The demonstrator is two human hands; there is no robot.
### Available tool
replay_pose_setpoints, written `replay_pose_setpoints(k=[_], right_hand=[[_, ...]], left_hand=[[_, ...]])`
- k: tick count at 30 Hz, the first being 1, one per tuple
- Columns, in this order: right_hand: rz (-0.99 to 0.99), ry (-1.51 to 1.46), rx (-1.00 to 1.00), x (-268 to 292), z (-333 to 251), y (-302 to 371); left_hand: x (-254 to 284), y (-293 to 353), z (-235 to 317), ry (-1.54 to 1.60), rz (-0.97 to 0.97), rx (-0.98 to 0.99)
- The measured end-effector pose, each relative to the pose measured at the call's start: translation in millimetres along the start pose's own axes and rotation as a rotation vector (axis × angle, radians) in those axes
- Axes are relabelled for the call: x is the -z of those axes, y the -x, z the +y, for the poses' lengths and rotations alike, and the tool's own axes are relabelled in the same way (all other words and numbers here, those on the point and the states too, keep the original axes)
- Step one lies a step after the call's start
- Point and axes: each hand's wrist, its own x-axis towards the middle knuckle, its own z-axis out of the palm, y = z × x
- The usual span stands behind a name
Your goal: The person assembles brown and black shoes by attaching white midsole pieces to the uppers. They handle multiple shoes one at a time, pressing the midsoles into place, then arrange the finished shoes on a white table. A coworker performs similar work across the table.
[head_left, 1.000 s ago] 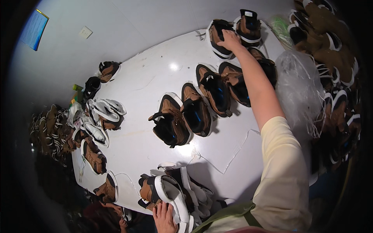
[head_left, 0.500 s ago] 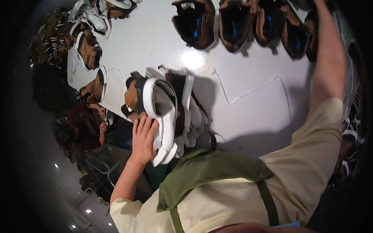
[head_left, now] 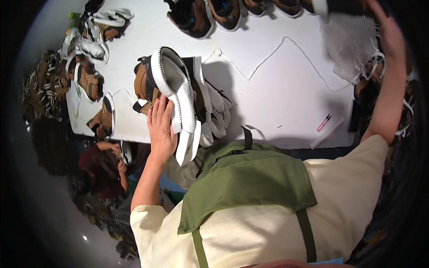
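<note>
My left hand (head_left: 161,127) lies with its fingers outstretched against a stack of shoe uppers (head_left: 183,91). These are brown and black with white linings and zigzag-stitched edges. The thumb is hidden. At the far right, my right hand (head_left: 392,38) is raised and smeared by motion, its fingers at the end of a dark shoe with a white sole (head_left: 342,7). The top edge of the view cuts off part of that shoe. Below it is a crumpled clear plastic bag (head_left: 351,44).
Brown and black shoes (head_left: 225,15) stand along the far side of the white table (head_left: 268,98). More uppers (head_left: 90,82) lie at its left edge. Pink-handled snips (head_left: 324,123) and a pale strip (head_left: 326,134) are at the near right. Another person (head_left: 105,167) works at the left.
My right hand has come into view at the far right with the dark shoe. My left hand stays on the uppers. The view has shifted, bringing the snips and plastic bag into sight.
</note>
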Motion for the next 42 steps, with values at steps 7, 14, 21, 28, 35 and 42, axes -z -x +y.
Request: replay_pose_setpoints(k=[7,14,21,28,35,42], right_hand=[[-0.327,-0.226,-0.147,-26.4,-89.3,93.6],[-0.532,-0.499,-0.143,-39.5,-139.3,83.1],[-1.268,-0.383,0.424,-133.2,-205.8,-10.3],[-1.633,-0.339,0.2,-255.2,-241.4,7.1],[-1.698,-0.351,0.213,-248.8,-213.2,9.1],[-0.833,-0.403,-0.028,-163.7,-176.8,6.9]], left_hand=[[0.5,0.1,-4.6,-0.014,0.092,-0.087],[-15.9,1.0,-7.8,0.039,0.224,-0.094],[-24.8,0.1,-15.1,0.111,0.327,-0.074],[-20.1,3.5,-9.3,0.168,0.382,-0.063],[-19.0,4.7,-2.5,0.192,0.426,-0.023],[-17.8,1.1,-4.2,0.2,0.487,-0.074]])
